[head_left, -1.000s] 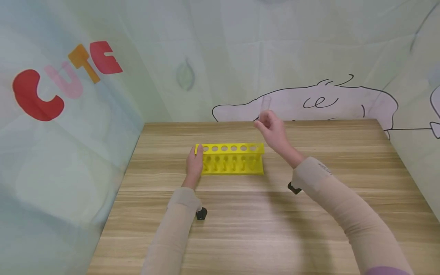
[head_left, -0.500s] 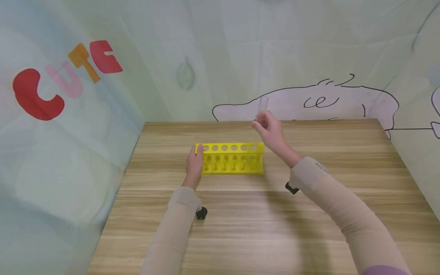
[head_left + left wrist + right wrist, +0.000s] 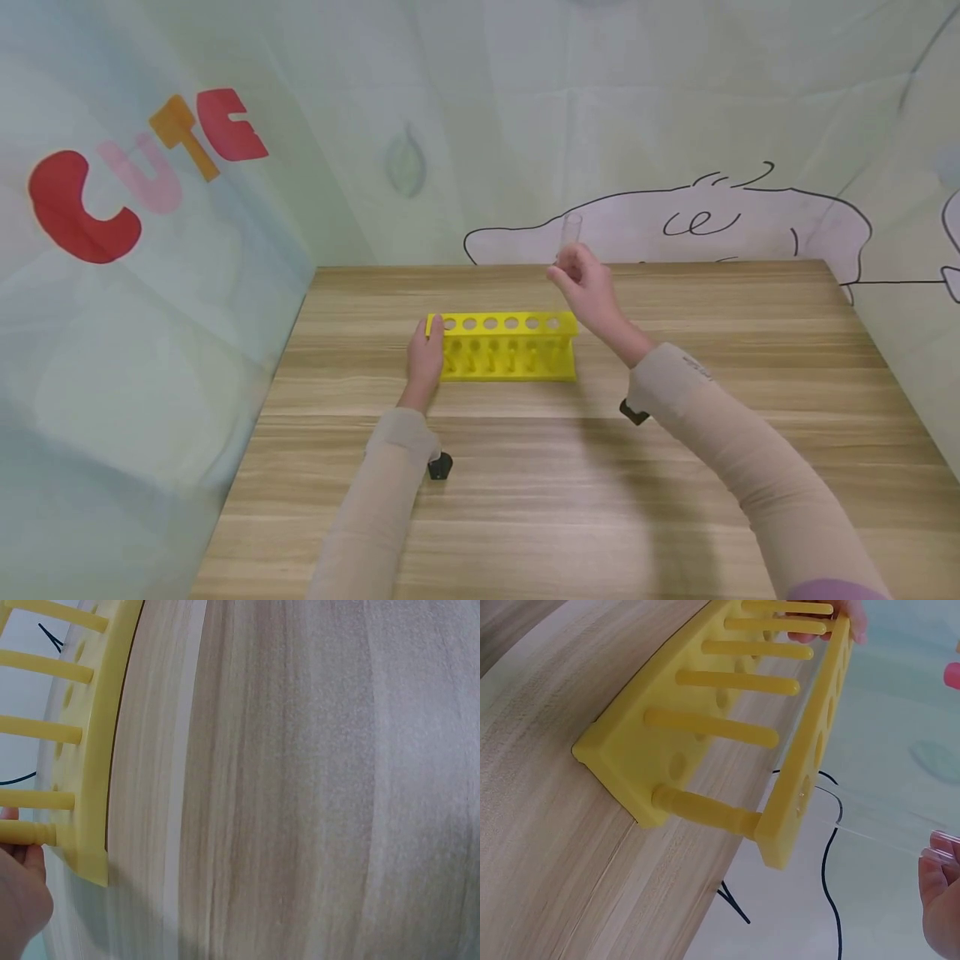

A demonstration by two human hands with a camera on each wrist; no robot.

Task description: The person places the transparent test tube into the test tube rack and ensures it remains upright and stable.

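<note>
A yellow test tube rack (image 3: 501, 332), with a row of round holes on top and several upright pegs (image 3: 739, 684) on its base, stands on the table. My left hand (image 3: 426, 354) grips its left end, thumb over the top bar. Above the rack's right end, my right hand (image 3: 588, 287) pinches a clear test tube (image 3: 572, 228) whose upper part sticks up past the fingers. In the right wrist view the tube (image 3: 874, 814) reaches toward the end hole of the top bar; whether its tip is inside cannot be told.
The wood-grain table (image 3: 517, 500) extends in front of the rack and to both sides. A printed cloth backdrop (image 3: 487, 125) hangs behind the table's back edge and along its left and right sides.
My right hand has moved slightly left and a little down with the test tube, toward the rack's right end. The left hand and rack have stayed in place.
</note>
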